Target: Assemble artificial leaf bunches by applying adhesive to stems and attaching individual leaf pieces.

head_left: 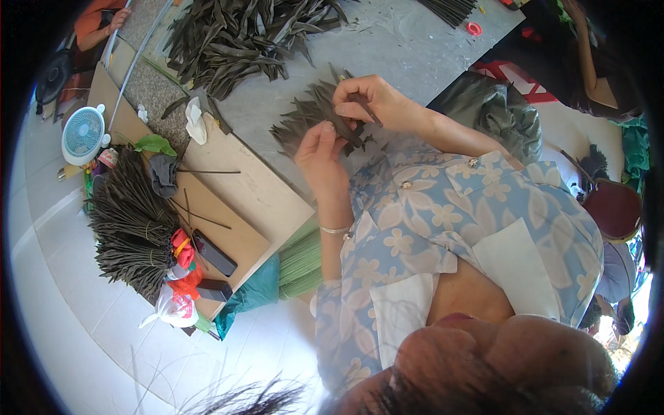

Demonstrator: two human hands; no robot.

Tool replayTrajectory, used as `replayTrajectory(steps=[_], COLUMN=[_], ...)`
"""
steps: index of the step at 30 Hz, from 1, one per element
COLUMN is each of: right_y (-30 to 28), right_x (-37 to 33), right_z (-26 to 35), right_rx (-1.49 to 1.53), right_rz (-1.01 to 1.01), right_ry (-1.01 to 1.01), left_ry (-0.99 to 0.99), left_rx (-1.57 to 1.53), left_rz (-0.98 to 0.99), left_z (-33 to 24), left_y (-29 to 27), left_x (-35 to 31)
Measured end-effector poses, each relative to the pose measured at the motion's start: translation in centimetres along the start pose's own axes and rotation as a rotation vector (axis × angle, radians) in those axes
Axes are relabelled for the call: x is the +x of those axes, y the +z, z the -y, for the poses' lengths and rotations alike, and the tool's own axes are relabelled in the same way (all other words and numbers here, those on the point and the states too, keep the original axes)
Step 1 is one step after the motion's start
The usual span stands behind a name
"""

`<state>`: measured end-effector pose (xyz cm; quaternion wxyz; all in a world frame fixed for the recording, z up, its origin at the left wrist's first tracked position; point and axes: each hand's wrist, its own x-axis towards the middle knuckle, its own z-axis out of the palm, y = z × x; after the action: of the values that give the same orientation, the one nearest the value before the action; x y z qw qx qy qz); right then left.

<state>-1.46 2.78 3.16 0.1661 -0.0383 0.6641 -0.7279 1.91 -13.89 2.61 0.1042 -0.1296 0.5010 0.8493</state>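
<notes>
My right hand is closed in a pinch around a dark leaf-shaped strip, its fingers curled above a small bunch. Close beside it, my left hand pinches dark leaf material at the near edge of that same bunch, thumb and forefinger together. The bunch of dark leaves lies on the grey tabletop with its tips fanned to the left. My fingers partly hide where the pieces meet. Farther back is a large loose pile of similar dark leaves.
A red tape ring and thin dark stems lie at the far right. On the left board are a bundle of dark stems, a phone and a small fan. Green stalks stand below. Other people are nearby.
</notes>
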Motion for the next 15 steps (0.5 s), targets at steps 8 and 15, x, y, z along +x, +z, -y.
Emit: replayTrajectory(steps=[8, 15], right_y=[-1.2, -1.1], right_x=[-0.6, -0.7], right_z=[0.7, 0.5], right_rx=[0.206, -0.394], right_rz=[-0.164, -0.214], right_ry=[0.03, -0.129], left_ry=[0.114, 0.227], left_rx=[0.107, 0.383], left_rz=[-0.146, -0.149], left_z=[0.1, 0.4], left_y=[-0.1, 0.3], left_x=[0.3, 0.1])
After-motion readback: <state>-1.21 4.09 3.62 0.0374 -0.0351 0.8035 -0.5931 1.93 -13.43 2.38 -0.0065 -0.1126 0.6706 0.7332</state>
